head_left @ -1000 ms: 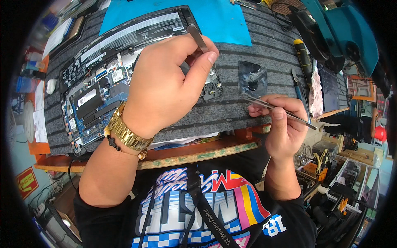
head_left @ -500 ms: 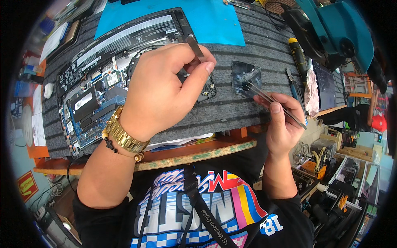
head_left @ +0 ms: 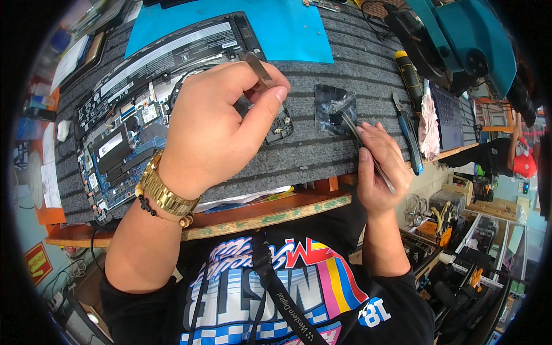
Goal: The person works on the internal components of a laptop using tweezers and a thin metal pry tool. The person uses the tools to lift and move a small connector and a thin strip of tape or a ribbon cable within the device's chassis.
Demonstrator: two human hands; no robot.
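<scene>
My left hand is closed over the right part of an opened laptop, hiding some of its insides. A flat metal strip-like tool sticks up from between its thumb and fingers. The laptop's circuit board and long black battery lie bare. In my right hand is a pair of metal tweezers, held by thumb and fingers. Their tips reach a small dark piece on a shiny black plastic packet; whether they grip it I cannot tell.
A blue mat lies behind the laptop on the striped grey cloth. To the right are blue-handled pliers, a yellow-black screwdriver, a crumpled pale wrap and a teal machine. The wooden table edge runs in front.
My right hand has turned, with the tweezers now steeper and their tips at the dark piece on the packet. The left hand keeps its hold; the whole view has shifted slightly.
</scene>
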